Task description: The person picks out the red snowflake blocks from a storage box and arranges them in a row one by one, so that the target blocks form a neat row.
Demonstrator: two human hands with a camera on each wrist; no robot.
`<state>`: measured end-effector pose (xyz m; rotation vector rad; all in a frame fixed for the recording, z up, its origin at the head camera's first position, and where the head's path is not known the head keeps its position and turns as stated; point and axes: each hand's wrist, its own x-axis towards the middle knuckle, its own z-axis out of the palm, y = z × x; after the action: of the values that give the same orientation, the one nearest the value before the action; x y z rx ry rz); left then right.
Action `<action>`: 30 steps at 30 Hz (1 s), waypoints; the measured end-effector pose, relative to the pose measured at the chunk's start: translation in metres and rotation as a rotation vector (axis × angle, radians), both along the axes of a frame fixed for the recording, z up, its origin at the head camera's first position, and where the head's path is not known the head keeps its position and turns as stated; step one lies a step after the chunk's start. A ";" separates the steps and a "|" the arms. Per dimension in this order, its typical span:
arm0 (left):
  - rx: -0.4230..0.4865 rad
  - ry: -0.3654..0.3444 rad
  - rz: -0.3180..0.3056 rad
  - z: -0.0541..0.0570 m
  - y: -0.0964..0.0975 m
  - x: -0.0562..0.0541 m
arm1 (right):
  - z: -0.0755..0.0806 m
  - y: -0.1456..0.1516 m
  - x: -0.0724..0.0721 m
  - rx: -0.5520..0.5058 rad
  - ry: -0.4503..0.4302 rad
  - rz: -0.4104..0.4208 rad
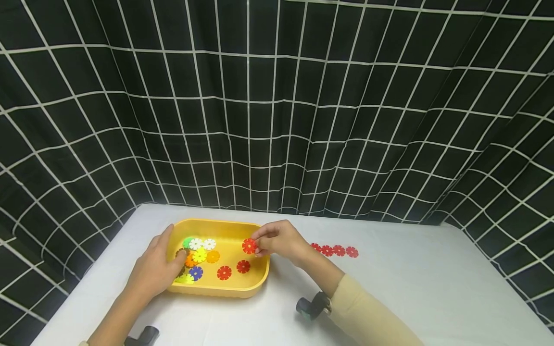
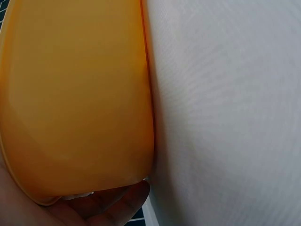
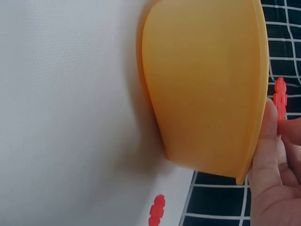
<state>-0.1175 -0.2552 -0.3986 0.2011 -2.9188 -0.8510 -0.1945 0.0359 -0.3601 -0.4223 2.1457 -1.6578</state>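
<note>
My right hand [image 1: 279,240] pinches a red notched plastic disc [image 1: 249,246] above the right end of a yellow tray [image 1: 229,231]. In the right wrist view that red disc [image 3: 280,94] stands up from the fingertips, beside the tray's rim. At the tray's left end my left hand [image 1: 153,269] grips the wall, thumb over the rim; the left wrist view shows its fingers [image 2: 124,205] against the tray's outside. Inside lie two loose red discs [image 1: 224,273] and, to the left, a group of yellow, white, orange, green and blue discs [image 1: 199,255], partly hidden by the left thumb.
Several red discs [image 1: 339,250] lie in a row on the white tabletop [image 1: 411,278], right of the tray and partly behind my right forearm. A black grid-patterned curtain [image 1: 277,120] hangs behind the table and along its sides.
</note>
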 end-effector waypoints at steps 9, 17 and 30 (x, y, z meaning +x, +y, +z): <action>0.001 0.003 0.006 -0.001 0.000 0.000 | 0.000 0.009 -0.003 -0.006 -0.033 -0.026; -0.012 0.002 -0.006 0.001 0.000 0.001 | -0.003 0.022 -0.006 -0.073 -0.055 -0.007; -0.006 0.002 -0.013 0.001 -0.001 0.000 | 0.012 -0.003 -0.005 0.417 0.441 0.201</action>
<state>-0.1175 -0.2563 -0.3978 0.1816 -2.9235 -0.8434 -0.1992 0.0328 -0.3485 -0.9019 2.5767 -1.0371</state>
